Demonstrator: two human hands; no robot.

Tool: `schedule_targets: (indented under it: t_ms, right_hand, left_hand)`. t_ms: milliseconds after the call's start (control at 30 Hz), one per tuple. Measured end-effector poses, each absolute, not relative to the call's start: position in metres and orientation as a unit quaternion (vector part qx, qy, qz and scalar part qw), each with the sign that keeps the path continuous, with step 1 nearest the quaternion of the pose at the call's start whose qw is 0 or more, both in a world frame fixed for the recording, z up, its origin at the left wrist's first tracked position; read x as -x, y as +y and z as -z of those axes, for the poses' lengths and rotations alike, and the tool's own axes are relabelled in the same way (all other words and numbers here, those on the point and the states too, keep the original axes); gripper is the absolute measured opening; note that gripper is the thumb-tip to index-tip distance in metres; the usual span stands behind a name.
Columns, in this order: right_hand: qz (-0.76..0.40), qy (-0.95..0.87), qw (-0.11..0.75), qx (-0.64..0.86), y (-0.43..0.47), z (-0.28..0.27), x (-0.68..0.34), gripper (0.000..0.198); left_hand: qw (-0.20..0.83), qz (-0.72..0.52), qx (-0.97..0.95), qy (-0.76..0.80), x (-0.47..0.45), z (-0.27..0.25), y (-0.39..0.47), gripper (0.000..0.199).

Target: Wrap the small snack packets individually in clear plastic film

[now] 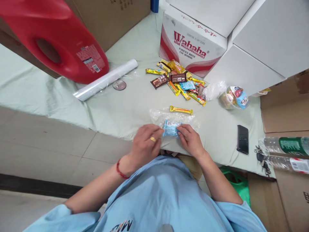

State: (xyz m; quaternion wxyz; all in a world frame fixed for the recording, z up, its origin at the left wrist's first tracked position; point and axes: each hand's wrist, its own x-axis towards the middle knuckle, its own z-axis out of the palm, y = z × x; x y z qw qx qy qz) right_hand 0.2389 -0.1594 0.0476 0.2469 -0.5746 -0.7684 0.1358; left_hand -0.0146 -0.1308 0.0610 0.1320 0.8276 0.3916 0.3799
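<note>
A light-blue snack packet [171,128] lies on a crumpled sheet of clear plastic film [158,116] near the table's front edge. My right hand [191,139] grips the packet's right end between thumb and fingers. At its left end, my left hand [147,140] is closed, fingertips pinched together beside the packet's edge; what they hold is too small to make out. Just beyond the packet, a yellow wrapped snack bar [181,110] rests across the film's far side.
A pile of wrapped snacks [178,78] lies before a Wahaha carton [190,45]. Beside it sits a film-wrapped snack bundle [234,97]. A film roll [106,80], round metal disc [119,85] and red jug [96,58] stand left; a phone [242,139], keys [262,159] and bottles [287,145] lie right.
</note>
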Motion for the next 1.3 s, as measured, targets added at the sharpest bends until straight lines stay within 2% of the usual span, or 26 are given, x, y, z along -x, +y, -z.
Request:
schedule_targets:
  t_ms: [100,267,467,567,733,900,1000,1100,1200,1300]
  right_hand:
    - [-0.116,-0.768,0.252,0.577,-0.143,-0.051,-0.249,0.028]
    - [-0.053,-0.742,0.241,0.623,-0.099,-0.052,-0.271,0.026]
    - [-0.063,-0.748,0.249,0.611,-0.049,-0.033,-0.268,0.027]
    - [-0.090,-0.767,0.234,0.590,-0.036,-0.027,-0.259,0.018]
    - [-0.113,-0.789,0.207,0.568,-0.035,-0.043,-0.253,0.016]
    - [-0.115,-0.831,0.133,0.527,-0.066,-0.083,-0.240,0.025]
    - [-0.144,-0.866,0.041,0.477,-0.093,-0.094,-0.227,0.025]
    - [-0.146,-0.873,-0.038,0.464,-0.117,-0.088,-0.216,0.026]
    - [-0.127,-0.865,-0.051,0.484,-0.131,-0.077,-0.211,0.030]
    - [-0.113,-0.855,-0.059,0.502,-0.138,-0.073,-0.204,0.032]
  left_hand:
    - [0.149,-0.289,-0.877,0.353,-0.018,-0.055,-0.131,0.041]
    - [0.128,-0.172,-0.879,0.426,-0.040,-0.049,-0.116,0.036]
    - [0.113,-0.213,-0.853,0.462,-0.027,-0.040,-0.116,0.035]
    - [0.099,-0.202,-0.849,0.478,-0.022,-0.032,-0.117,0.036]
    - [0.106,-0.178,-0.839,0.503,-0.022,-0.030,-0.117,0.037]
    - [0.131,-0.160,-0.830,0.518,-0.026,-0.035,-0.119,0.037]
    - [0.154,-0.169,-0.825,0.517,-0.023,-0.028,-0.116,0.036]
    - [0.204,-0.230,-0.790,0.530,-0.009,-0.017,-0.106,0.033]
    - [0.274,-0.309,-0.693,0.590,0.008,-0.010,-0.091,0.035]
    - [0.325,-0.326,-0.612,0.643,0.015,-0.015,-0.079,0.044]
